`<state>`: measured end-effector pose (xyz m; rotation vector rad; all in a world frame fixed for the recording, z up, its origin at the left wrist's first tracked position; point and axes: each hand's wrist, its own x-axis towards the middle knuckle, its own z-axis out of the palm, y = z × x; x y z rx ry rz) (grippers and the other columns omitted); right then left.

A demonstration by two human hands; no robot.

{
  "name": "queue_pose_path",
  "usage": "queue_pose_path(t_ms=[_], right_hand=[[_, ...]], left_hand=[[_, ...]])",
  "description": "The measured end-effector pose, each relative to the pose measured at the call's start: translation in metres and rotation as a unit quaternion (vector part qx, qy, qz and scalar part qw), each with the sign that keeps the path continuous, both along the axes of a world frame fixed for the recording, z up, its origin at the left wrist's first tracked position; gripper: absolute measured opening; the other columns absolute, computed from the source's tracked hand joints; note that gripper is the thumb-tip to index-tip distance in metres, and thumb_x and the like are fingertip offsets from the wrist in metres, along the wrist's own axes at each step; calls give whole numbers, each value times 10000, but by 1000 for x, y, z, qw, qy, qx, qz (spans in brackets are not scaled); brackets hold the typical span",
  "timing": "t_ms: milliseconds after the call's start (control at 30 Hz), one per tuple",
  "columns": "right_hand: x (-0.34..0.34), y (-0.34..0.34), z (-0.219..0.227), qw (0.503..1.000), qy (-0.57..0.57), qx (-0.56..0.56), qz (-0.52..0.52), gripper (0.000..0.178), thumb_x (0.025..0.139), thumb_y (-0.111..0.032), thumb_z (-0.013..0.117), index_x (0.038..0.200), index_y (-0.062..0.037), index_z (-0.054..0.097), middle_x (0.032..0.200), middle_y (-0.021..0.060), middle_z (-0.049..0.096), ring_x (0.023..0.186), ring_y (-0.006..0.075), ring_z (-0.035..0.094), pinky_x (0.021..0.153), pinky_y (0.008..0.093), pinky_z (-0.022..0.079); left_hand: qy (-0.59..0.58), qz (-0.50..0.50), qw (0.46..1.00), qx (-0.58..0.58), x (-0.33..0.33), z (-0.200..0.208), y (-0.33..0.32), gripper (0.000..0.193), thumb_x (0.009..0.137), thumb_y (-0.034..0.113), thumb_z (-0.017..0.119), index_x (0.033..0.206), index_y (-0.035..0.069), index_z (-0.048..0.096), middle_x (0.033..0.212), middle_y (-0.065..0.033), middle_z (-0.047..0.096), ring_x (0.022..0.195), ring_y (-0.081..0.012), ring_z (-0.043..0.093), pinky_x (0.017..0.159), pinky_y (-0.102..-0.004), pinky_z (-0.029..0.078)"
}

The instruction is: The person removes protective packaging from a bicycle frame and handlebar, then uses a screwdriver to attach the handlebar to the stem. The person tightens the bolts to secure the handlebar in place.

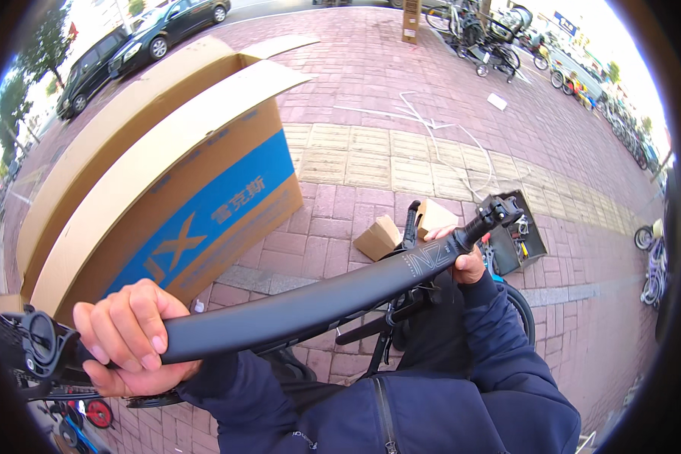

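Observation:
A long, smooth black bicycle frame tube [280, 312] with pale lettering lies across in front of me, rising from lower left to upper right. My left hand [132, 337] wraps round its left end, beside a round black fitting [44, 344]. Near the other end, my right hand [467, 265] grips the tube from behind, thumb underneath and fingers partly hidden. Beyond that hand, a ribbed black collar leads to a black clamp head [501, 210]. Under the tube show a black crank arm [365, 329] and part of a wheel [520, 310].
A tall open cardboard box [227, 204] with a blue band stands at left. Past my right hand sit an open dark toolbox [536, 246] with tools and small cardboard pieces [378, 238]. White straps [435, 136] lie on the paving. Parked bikes [492, 38] and cars [170, 26] stand farther off.

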<state>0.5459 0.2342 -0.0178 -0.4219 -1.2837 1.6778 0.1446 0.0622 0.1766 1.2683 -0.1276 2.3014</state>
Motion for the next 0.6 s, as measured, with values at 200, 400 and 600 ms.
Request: queue_pose_path(t_ms=[200,400,600], right_hand=[[49,-31,-36,986,126,-56,-93,674,713,-313,890,1234,-58,546,1263,202,562,1176,339,577,1035,473,474],[96,-77,-64,970,154,-103,-157,751,682,-328,929,1256,-74,519,1309,189,564,1153,319,605,888,390,542],[99,-125,-58,968,96,-73,-222,840,642,-428,945,1281,-57,545,1280,133,577,942,179,560,730,303,444]], left_hand=[[102,-111,987,-49,62,44,83,251,925,255,656,836,144,451,575,53,498,471,-73,500,538,-246,447],[183,-277,941,-68,127,69,150,235,960,305,595,850,149,457,602,44,502,497,-96,504,582,-276,465],[220,-447,865,-54,184,82,231,208,943,278,582,840,125,487,587,57,499,495,-68,511,579,-257,487]])
